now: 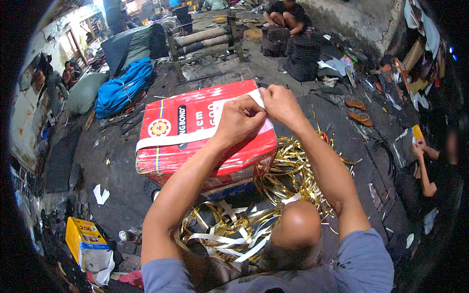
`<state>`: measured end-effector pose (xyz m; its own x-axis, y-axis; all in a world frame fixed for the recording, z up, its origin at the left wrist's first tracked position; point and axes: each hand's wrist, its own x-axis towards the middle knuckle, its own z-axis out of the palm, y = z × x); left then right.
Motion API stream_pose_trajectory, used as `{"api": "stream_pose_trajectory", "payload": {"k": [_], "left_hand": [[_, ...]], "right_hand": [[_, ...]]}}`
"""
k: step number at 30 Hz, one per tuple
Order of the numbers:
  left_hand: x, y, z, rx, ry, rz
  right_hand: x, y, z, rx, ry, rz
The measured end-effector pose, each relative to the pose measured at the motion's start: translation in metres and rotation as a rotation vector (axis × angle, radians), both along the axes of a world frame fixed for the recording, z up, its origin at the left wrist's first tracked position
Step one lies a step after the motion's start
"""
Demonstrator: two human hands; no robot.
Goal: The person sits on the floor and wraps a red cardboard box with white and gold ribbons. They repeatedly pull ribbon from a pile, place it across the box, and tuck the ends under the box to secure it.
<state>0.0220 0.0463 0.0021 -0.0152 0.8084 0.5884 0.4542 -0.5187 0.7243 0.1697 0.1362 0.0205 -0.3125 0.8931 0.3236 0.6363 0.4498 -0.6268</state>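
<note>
A red cardboard box [181, 112] with a shiny wrapped surface stands in front of me. Across its top runs a white strip [176, 139], its left end curling over the box's edge. My left hand [238, 119] is closed over the strip near the box's right side, with thumb and forefinger pinched together. Just beyond it my right hand [281, 103] is closed too, its fingertips pinching white material at the box's far right corner. Both hands almost touch. The fingers partly hide what lies between them.
Gold and white strips [293, 166] lie heaped beside the box and around my knee. A yellow and blue can [85, 239] stands at lower left. A blue bundle [124, 88] lies beyond. Sandals [359, 117] and scraps are to the right. Other people sit at far right and behind.
</note>
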Motion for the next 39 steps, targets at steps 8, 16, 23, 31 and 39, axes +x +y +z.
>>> {"api": "stream_pose_trajectory", "payload": {"k": [8, 16, 23, 31, 39], "left_hand": [[-0.007, -0.001, -0.002, -0.022, 0.08, 0.021], [-0.005, 0.003, -0.005, -0.149, -0.075, -0.026], [-0.01, -0.001, -0.006, -0.132, -0.039, -0.003], [-0.006, -0.004, -0.002, -0.2, -0.077, 0.008], [-0.004, 0.002, -0.001, -0.144, -0.027, -0.044]], "right_hand": [[-0.001, 0.005, -0.061, 0.01, 0.296, 0.036], [0.005, 0.007, -0.173, -0.122, 0.472, -0.074], [0.022, -0.009, -0.298, -0.389, 0.273, -0.134], [0.054, -0.014, -0.43, -0.179, -0.434, -0.004], [0.081, -0.04, -0.439, -0.449, -0.295, -0.285]]}}
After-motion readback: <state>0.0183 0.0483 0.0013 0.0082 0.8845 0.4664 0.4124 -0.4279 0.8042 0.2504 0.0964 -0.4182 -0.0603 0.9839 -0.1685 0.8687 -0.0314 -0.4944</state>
